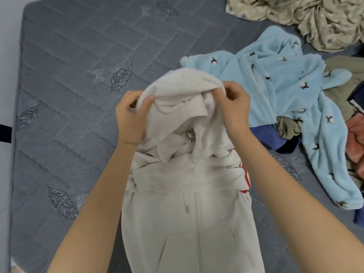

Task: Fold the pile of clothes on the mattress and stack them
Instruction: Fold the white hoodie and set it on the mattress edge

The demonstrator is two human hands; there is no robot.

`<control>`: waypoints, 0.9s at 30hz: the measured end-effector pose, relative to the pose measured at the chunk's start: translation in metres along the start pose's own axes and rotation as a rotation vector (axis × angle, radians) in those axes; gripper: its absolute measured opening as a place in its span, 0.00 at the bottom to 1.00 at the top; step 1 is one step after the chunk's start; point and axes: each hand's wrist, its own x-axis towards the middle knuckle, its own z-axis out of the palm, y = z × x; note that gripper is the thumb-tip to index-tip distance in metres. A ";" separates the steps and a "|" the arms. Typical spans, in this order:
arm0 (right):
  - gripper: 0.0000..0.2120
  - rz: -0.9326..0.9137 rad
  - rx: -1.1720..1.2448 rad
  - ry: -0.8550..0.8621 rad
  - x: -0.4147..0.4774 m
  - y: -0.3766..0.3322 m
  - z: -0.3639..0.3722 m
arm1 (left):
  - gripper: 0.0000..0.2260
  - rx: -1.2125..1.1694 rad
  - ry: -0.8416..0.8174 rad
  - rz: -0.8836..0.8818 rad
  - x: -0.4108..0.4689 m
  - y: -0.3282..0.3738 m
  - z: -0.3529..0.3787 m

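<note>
A cream zip-up hoodie lies front-up along the middle of the grey quilted mattress, its zipper and pocket facing me. Its hood is lifted and bunched at the far end. My left hand pinches the hood's left edge, and my right hand pinches its right edge. A bit of red-and-white striped cloth pokes out at the hoodie's right side. To the right sits the unfolded pile, topped by a fluffy light-blue garment with small dark prints.
Beige patterned fabric is crumpled at the far right corner. Olive, navy and pink clothes show under the blue one. The mattress's left edge meets a pale wall. Bare quilting spreads across the left half.
</note>
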 end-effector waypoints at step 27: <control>0.19 -0.136 -0.669 -0.125 -0.186 0.149 -0.032 | 0.16 0.596 -0.150 0.163 -0.191 -0.108 -0.014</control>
